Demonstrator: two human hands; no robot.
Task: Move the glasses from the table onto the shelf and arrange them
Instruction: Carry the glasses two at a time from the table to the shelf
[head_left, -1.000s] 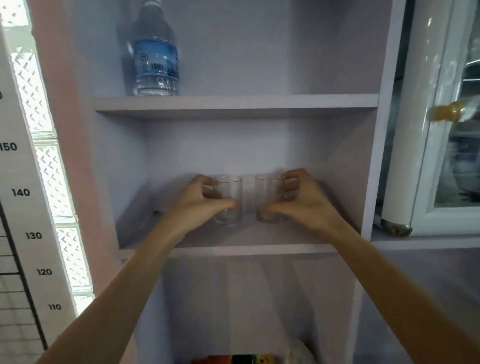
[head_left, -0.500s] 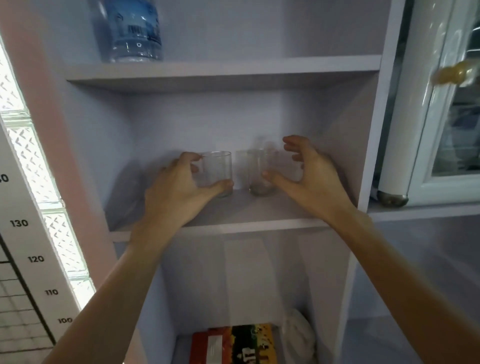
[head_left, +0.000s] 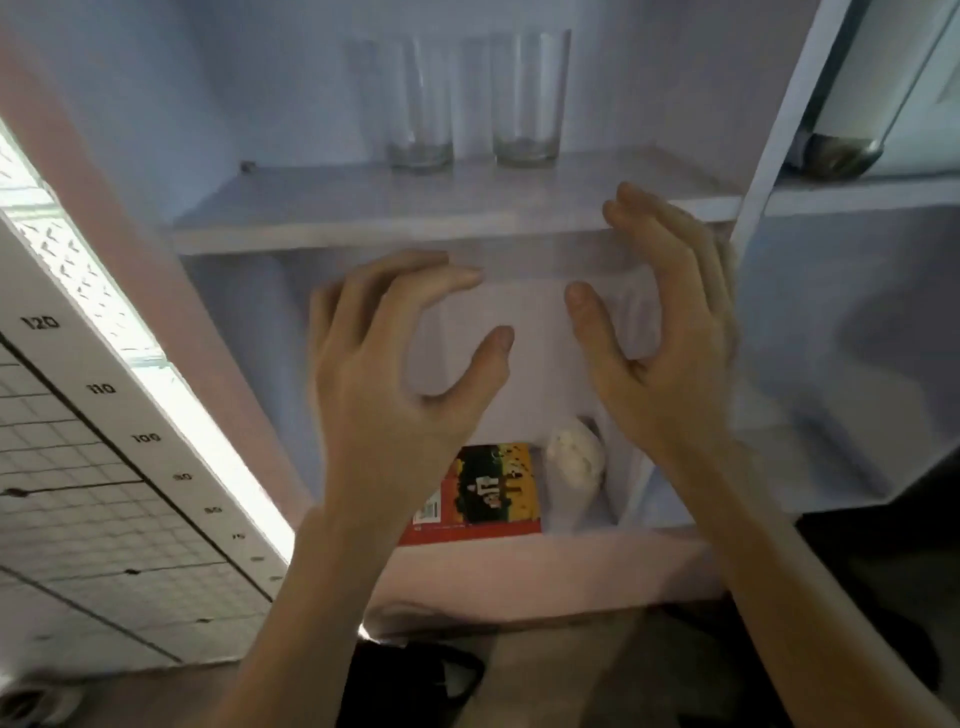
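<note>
Fingers (head_left: 415, 275) of the left hand (head_left: 384, 384) curve loosely, apart from the thumb, and hold nothing. The right hand (head_left: 670, 353) mirrors it, its fingers (head_left: 649, 223) spread and empty. Both hands hover near the front edge of the shelf (head_left: 337, 213). Far back on that shelf stand the left glass (head_left: 421, 104) and the right glass (head_left: 530, 98), upright, side by side with a narrow gap, well apart from the fingers. Below, a red book (head_left: 483, 488) lies beside a white bundle (head_left: 574, 462).
</note>
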